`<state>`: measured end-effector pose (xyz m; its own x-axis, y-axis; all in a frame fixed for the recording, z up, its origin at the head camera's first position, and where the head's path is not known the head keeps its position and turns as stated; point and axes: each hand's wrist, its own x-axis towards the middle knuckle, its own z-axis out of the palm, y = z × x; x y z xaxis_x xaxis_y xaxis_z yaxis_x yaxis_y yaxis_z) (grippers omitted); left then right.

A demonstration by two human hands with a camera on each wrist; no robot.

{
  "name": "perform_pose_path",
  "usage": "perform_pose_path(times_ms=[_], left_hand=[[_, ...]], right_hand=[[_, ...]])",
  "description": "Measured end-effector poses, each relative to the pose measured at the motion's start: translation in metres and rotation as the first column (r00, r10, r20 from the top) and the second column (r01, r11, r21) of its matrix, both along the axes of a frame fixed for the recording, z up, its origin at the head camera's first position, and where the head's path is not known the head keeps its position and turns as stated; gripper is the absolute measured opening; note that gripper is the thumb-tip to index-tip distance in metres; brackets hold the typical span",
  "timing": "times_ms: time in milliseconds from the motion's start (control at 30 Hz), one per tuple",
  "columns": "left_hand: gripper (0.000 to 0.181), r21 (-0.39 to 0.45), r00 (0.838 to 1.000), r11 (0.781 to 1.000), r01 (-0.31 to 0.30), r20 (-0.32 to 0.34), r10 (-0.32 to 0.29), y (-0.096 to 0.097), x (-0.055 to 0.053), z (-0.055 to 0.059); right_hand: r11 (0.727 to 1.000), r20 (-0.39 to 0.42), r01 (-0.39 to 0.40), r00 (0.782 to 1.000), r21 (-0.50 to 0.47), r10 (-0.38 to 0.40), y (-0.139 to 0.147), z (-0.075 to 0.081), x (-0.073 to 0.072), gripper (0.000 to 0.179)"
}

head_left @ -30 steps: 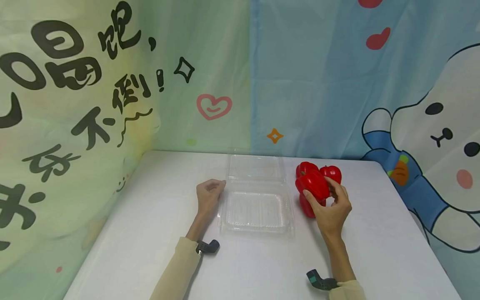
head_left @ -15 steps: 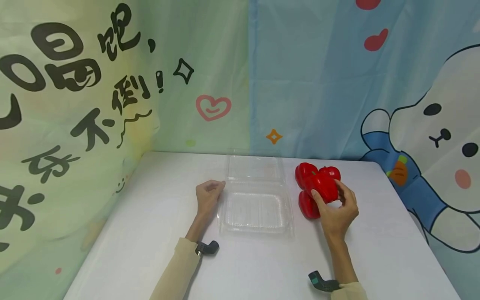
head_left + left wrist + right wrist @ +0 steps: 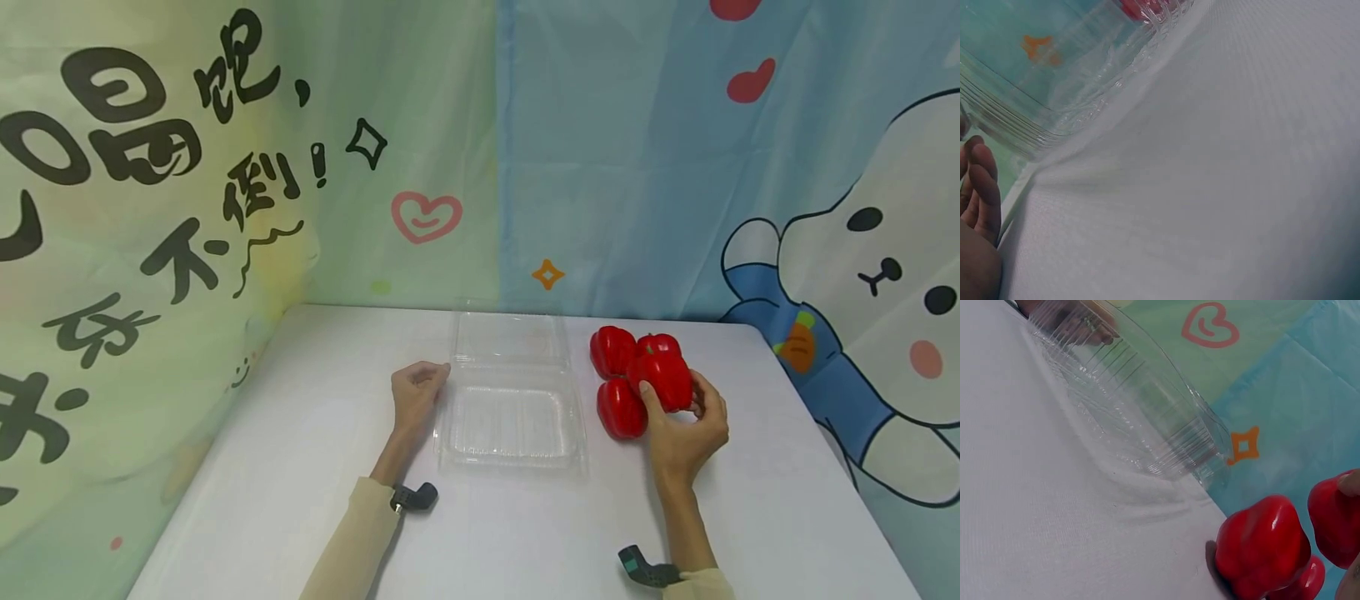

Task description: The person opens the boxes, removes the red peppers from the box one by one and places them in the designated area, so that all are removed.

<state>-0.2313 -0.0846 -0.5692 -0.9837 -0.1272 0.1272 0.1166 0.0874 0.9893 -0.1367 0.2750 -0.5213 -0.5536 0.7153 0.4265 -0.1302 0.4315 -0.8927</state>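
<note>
My right hand (image 3: 686, 433) grips a glossy red bell pepper (image 3: 663, 382), thumb on its near-left side and fingers round the right. In the right wrist view this held pepper (image 3: 1330, 519) shows at the right edge, above the others. Beside and behind it are more red bell peppers: one at the back left (image 3: 612, 352), one in front (image 3: 622, 410), and one partly hidden behind (image 3: 660, 342). A clear plastic clamshell box (image 3: 512, 425) lies open on the table, lid away from me. My left hand (image 3: 417, 396) pinches its left edge, fingers curled.
The white table (image 3: 300, 500) runs back to a printed cloth backdrop (image 3: 615, 150). The clamshell's clear lid (image 3: 510, 336) reaches the table's far edge. Black wrist cameras (image 3: 416, 497) are strapped on both wrists.
My right hand has moved the held bell pepper to the right and slightly toward me, uncovering more of the front and back-left peppers. My left hand has stayed at the box's edge.
</note>
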Motion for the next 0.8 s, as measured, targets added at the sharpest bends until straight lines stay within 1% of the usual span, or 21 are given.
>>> perform_pose_path(times_ms=[167,500,800], left_hand=[[0.02,-0.001,1.0,1.0,-0.002,0.001,0.002,0.0002,-0.0002,0.0004],[0.02,-0.006,1.0,1.0,-0.004,-0.008,0.004,0.0,-0.0001,0.0007],[0.019,-0.002,1.0,1.0,-0.004,-0.005,0.004,-0.0003,-0.0012,-0.0005]], right_hand=[[1.0,0.012,0.024,1.0,-0.003,-0.024,0.0017,-0.0006,0.0009,0.06],[0.993,0.101,0.117,0.988,-0.028,-0.113,0.0042,-0.0025,0.0052,0.062],[0.99,0.171,0.139,0.977,-0.036,-0.131,0.0104,-0.0067,0.0081,0.065]])
